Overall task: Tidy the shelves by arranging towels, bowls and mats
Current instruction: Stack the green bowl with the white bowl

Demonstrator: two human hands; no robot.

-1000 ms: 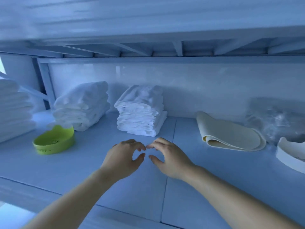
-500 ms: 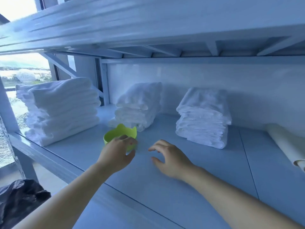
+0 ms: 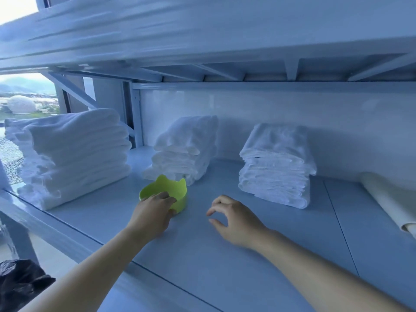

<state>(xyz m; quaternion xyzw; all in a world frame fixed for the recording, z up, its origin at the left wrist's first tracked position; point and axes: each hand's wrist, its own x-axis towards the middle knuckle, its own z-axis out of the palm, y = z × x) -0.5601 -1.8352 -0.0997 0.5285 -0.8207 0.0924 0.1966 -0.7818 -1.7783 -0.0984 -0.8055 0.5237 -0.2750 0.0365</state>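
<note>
A small green bowl (image 3: 171,190) with two ear-like points on its rim stands on the white shelf (image 3: 225,255). My left hand (image 3: 152,216) grips the bowl's near rim, fingers over the edge and thumb on the outer wall. My right hand (image 3: 236,218) hovers just above the shelf to the right of the bowl, fingers curled and apart, holding nothing. Three stacks of folded white towels stand behind: a large one (image 3: 72,156) at the left, a leaning one (image 3: 186,147) behind the bowl, and one (image 3: 276,163) at the right. A cream mat (image 3: 387,199) lies folded at the far right.
The upper shelf (image 3: 202,37) hangs low overhead. An upright post and a diagonal brace (image 3: 74,91) frame the left end, with a window behind. A black bag (image 3: 20,287) lies on the floor at lower left.
The view swung left, so the mat slid to the right edge. My left hand went left to the green bowl and closed on its rim. My right hand stayed low over the shelf.
</note>
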